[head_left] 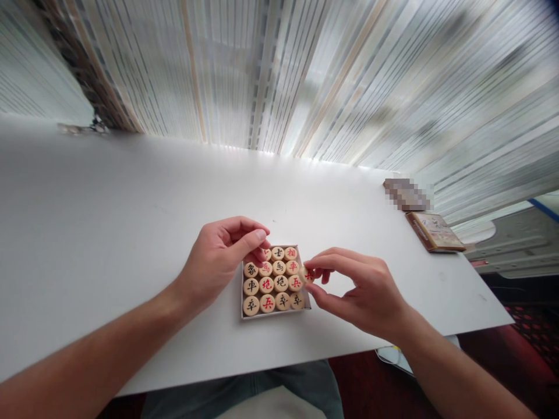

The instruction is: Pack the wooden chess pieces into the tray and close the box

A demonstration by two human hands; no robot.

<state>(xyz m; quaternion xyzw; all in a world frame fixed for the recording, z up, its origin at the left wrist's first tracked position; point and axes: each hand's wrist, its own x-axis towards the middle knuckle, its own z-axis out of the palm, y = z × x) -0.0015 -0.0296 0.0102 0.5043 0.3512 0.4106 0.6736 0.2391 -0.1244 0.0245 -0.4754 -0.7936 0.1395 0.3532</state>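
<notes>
Between the thumb and fingers of my right hand point(360, 288) is a round wooden Chinese chess piece point(308, 274) with a red character, tilted on edge at the right side of a shallow white box point(279, 315). Rows of similar chess pieces point(266, 285) lie face up in the box, marked in red or black. My left hand point(218, 256) hovers over the box's upper left corner, its fingers curled and the thumb tip against the index finger. No piece shows in it. It hides part of the upper left pieces.
The box stands on a white table point(131, 233), near its front edge. A book-like brown box point(434, 231) and a blurred-out brown item point(406, 194) lie at the right. Striped curtains point(244, 75) hang along the back edge. My lap is below the table's front edge.
</notes>
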